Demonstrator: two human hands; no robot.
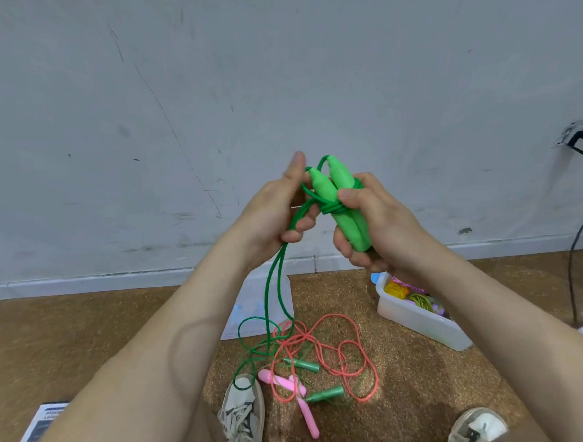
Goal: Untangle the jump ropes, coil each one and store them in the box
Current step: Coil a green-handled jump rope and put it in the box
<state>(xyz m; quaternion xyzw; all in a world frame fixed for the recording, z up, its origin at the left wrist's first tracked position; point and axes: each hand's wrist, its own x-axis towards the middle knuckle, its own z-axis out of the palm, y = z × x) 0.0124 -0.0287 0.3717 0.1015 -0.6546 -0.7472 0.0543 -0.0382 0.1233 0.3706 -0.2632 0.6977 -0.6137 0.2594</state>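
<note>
Right hand: gripping both green handles side by side, fingers curling round them and thumb pressing across their front; it is holding them in the air, up and left of the box.
Green handles: pointing up and leaning slightly left, touching along their length; several turns of green rope are crossing their middle.
Left hand: working just left of the handles; thumb is pointing straight up, lower fingers are curling round the green rope.
Green rope: two strands are hanging from the left hand to the floor left of the box, ending in loose loops; one loop is lying over the left shoe.
Box: translucent white, sitting on the floor near the wall, partly under the right forearm; coiled ropes in yellow and pink are lying inside.
Red rope: lying in tangled loops on the floor left of the box, overlapping the green loops.
Pink handles: lying at the tangle's edge farthest from the box.
Dark handles: two, green, lying apart inside the red tangle.
</note>
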